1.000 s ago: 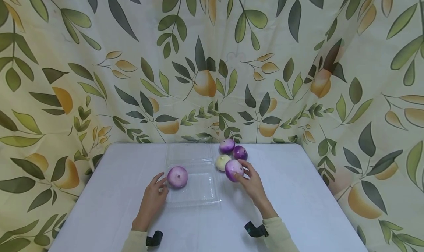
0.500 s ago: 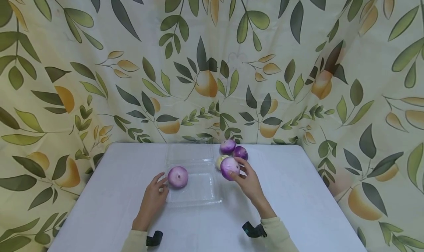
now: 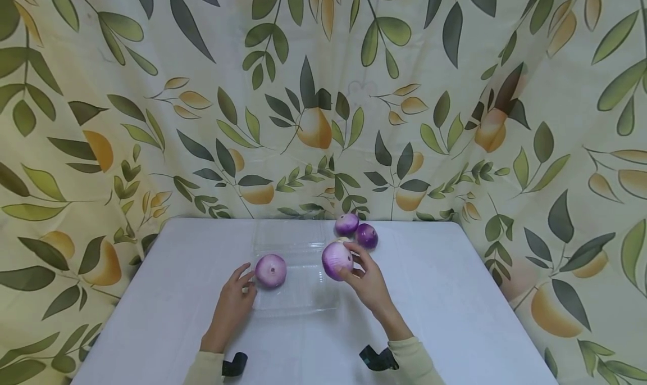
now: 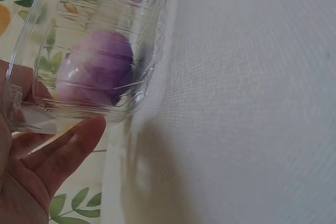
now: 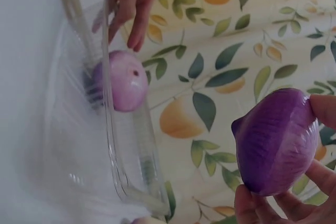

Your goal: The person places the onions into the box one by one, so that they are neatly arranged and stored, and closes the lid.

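In my right hand (image 3: 371,284) I grip a purple onion (image 3: 337,260), fingers and thumb on its sides. It is raised over the right edge of a clear plastic container (image 3: 303,300), whose lid (image 3: 288,233) lies folded back behind. Another purple onion (image 3: 270,271) sits inside the container at the left; the left wrist view shows this onion (image 4: 97,69) through the ribbed wall. With my left hand (image 3: 235,295) I hold the container's left rim, fingers on both sides of the wall. A pale onion (image 3: 343,240) is mostly hidden behind the held one.
Two more purple onions, one lighter (image 3: 346,224) and one darker (image 3: 367,235), lie near the table's back edge, right of the lid. A white cloth covers the table (image 3: 434,295). Behind it hangs a leaf-and-fruit patterned curtain (image 3: 323,93).
My right hand has carried its purple onion left, from beside the other onions to the container's right edge, covering most of the pale onion. My left hand stays at the rim.
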